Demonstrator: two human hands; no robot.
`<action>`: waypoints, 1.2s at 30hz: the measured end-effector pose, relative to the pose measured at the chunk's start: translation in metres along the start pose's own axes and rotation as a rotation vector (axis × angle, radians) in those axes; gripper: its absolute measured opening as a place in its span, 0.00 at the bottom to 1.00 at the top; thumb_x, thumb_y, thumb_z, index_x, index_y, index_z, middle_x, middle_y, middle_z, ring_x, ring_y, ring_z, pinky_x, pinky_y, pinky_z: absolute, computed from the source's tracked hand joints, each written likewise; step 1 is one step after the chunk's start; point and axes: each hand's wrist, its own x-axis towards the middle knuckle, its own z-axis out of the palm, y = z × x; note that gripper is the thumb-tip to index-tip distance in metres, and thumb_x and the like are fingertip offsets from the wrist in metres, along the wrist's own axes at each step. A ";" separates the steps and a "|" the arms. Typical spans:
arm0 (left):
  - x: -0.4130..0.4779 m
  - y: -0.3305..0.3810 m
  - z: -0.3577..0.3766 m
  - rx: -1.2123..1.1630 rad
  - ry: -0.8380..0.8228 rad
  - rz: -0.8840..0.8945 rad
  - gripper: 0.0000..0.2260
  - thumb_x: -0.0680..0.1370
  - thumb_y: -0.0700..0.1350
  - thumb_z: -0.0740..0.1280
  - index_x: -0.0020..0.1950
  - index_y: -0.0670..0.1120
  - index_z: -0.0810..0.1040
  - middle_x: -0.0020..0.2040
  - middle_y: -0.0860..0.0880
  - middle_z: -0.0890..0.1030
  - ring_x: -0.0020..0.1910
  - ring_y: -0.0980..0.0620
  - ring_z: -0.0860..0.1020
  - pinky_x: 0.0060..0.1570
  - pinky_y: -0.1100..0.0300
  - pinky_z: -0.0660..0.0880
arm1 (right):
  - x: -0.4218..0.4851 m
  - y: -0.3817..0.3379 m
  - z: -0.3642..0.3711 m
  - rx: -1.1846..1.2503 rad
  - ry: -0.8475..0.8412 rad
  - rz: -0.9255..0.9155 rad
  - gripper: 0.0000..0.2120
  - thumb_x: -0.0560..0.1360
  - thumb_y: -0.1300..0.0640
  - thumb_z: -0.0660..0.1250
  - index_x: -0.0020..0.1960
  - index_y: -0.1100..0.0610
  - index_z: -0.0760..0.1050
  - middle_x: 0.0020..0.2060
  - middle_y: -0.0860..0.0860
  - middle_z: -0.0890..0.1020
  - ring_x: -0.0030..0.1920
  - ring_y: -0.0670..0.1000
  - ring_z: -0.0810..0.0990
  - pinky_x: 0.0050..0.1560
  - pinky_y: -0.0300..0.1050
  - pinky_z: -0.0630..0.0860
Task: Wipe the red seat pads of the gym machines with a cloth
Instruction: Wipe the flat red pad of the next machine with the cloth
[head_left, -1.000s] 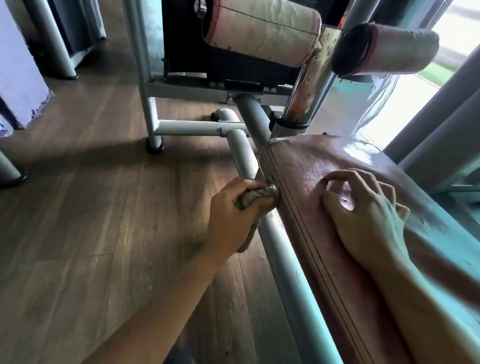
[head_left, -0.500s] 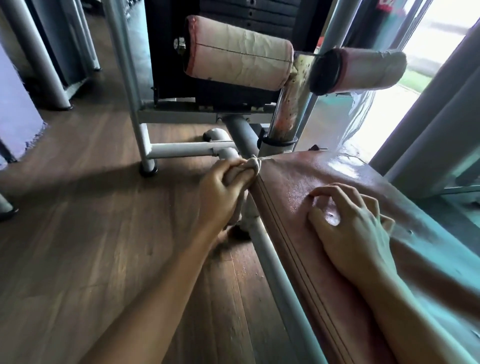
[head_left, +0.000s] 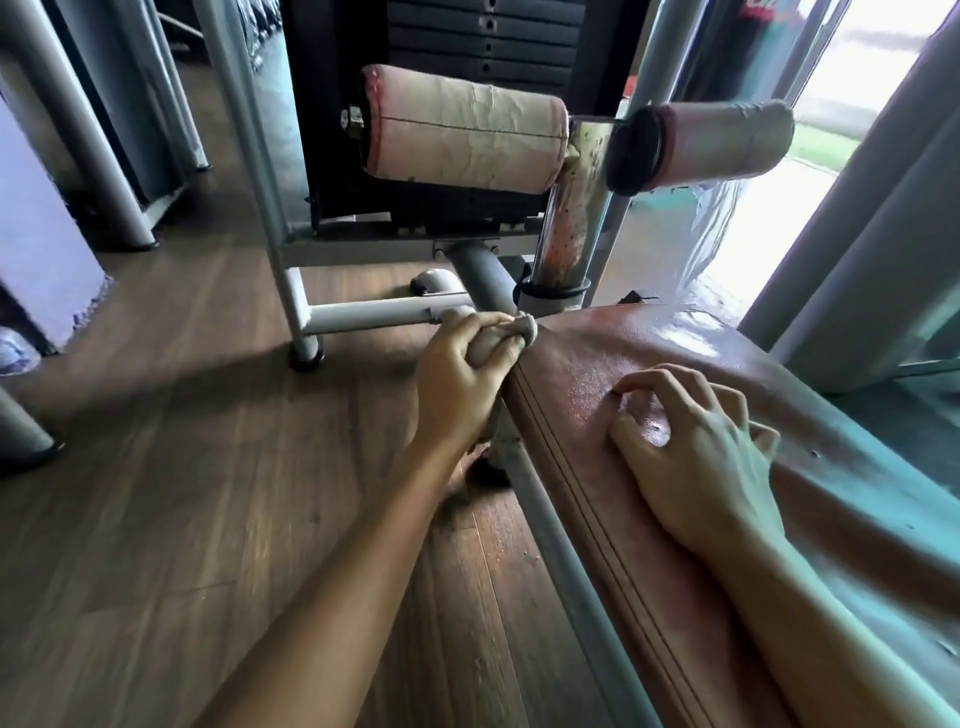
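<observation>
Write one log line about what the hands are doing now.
left hand: grips cloth at far corner of seat pad | right hand: rests on seat pad, holds nothing | stage: wiping edge

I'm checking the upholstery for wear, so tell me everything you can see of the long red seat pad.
The red seat pad is long and flat, its shiny leather-like cover worn, with seams along the left edge. The right hand rests on top, fingers bent; the left hand presses a bunched grey cloth to its far left corner. A grey tube runs beside that edge.
</observation>
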 end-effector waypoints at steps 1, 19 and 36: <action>-0.006 0.002 -0.002 0.007 -0.009 0.027 0.06 0.75 0.44 0.75 0.51 0.49 0.84 0.50 0.55 0.84 0.52 0.59 0.80 0.56 0.65 0.74 | 0.001 0.000 0.000 -0.003 0.004 0.000 0.12 0.76 0.37 0.58 0.57 0.36 0.73 0.65 0.34 0.71 0.68 0.48 0.64 0.62 0.59 0.62; -0.006 0.103 -0.016 0.191 -0.462 -0.199 0.07 0.74 0.52 0.77 0.48 0.54 0.84 0.50 0.49 0.84 0.53 0.48 0.83 0.54 0.56 0.79 | -0.052 0.036 -0.059 -0.078 -0.131 -0.168 0.12 0.76 0.46 0.63 0.57 0.44 0.80 0.58 0.41 0.80 0.61 0.49 0.77 0.60 0.48 0.72; -0.085 0.134 0.038 0.113 -0.808 0.297 0.15 0.78 0.51 0.73 0.64 0.62 0.80 0.53 0.70 0.81 0.57 0.66 0.75 0.60 0.72 0.68 | -0.071 0.115 -0.070 0.521 0.360 0.011 0.10 0.78 0.57 0.70 0.53 0.43 0.80 0.47 0.40 0.84 0.45 0.39 0.81 0.51 0.37 0.77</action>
